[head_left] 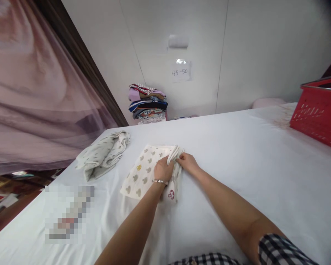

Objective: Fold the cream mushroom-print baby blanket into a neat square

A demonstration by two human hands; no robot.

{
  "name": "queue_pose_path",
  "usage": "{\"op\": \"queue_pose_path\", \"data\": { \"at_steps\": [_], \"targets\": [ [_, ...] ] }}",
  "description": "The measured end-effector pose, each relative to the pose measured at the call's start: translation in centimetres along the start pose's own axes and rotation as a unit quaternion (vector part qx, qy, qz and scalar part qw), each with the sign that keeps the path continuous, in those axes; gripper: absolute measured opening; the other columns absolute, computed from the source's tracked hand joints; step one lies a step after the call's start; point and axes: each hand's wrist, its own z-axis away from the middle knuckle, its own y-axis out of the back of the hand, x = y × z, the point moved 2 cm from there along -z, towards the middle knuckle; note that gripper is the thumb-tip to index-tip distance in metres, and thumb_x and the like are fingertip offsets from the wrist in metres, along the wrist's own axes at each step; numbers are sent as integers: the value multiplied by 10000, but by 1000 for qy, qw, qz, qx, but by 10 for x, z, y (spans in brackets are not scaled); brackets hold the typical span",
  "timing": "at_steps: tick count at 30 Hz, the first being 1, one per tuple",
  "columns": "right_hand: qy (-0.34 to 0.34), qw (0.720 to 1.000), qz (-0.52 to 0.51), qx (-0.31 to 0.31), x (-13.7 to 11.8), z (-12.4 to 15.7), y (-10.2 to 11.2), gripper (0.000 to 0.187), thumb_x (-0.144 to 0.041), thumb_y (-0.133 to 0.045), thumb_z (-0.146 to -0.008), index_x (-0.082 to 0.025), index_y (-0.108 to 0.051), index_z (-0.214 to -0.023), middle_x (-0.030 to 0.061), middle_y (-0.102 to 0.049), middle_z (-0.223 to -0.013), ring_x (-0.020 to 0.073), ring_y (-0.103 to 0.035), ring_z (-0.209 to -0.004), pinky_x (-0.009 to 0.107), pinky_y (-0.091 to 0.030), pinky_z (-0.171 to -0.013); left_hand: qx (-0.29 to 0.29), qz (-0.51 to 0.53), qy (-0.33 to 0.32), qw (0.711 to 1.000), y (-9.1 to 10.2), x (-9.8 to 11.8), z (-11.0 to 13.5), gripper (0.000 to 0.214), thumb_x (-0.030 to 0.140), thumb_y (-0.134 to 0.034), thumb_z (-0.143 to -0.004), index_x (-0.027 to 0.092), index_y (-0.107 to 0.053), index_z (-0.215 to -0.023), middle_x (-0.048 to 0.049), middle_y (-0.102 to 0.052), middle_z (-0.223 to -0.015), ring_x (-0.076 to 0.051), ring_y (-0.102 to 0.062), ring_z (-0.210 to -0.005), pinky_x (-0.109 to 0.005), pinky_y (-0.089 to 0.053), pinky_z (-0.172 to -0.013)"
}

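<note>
A folded white cloth (143,176) with grey-brown mushroom prints, one yellow and one dark red, lies on the white-covered table in front of me. My left hand (164,170) is on top of it, its fingers curled over the gathered folds near the right side. At the cloth's upper right edge, my right hand (189,162) pinches the layers between thumb and fingers. Part of the folds is hidden beneath my left hand. To the left lies another cloth (100,152), pale with small grey marks, loosely folded.
A blurred-out long object (74,213) lies at the table's left front. A red plastic basket (320,110) stands at the right. Behind the far edge rises a stack of folded clothes (148,103), below a wall paper (181,71) reading 45-50. A pink curtain (38,84) hangs at left.
</note>
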Motion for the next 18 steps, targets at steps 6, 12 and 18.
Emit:
{"op": "queue_pose_path", "data": {
  "at_steps": [6, 12, 18],
  "targets": [
    [-50, 996, -68, -28, -2, 0, 2, 89, -168, -509, -664, -170, -507, -575, -61, -441, -444, 82, -412, -425, 195, -304, -439, -13, -114, -78, 990, -5, 19, 13, 476, 396, -541, -717, 223, -472, -1155, -88, -524, -1214, -275, -440, -1119, -401, -332, -901],
    [-87, 984, -133, -75, -7, 3, 4, 98, -181, -502, -711, -164, -511, -615, -75, -427, -412, 56, -364, -342, 175, -268, -354, -83, -149, -58, 984, 1, 23, 1, 387, 397, -546, -712, 199, -513, -1043, -108, -537, -1137, -273, -478, -1079, -388, -387, -864],
    [-111, 976, -141, -121, -3, -2, 19, 131, -208, -541, -753, -156, -524, -634, -56, -511, -446, 42, -395, -326, 165, -235, -314, -86, -72, 11, 994, 17, 2, -20, 264, 229, -462, -726, 200, -598, -950, -74, -640, -976, -208, -584, -924, -270, -433, -755]
  ]
}}
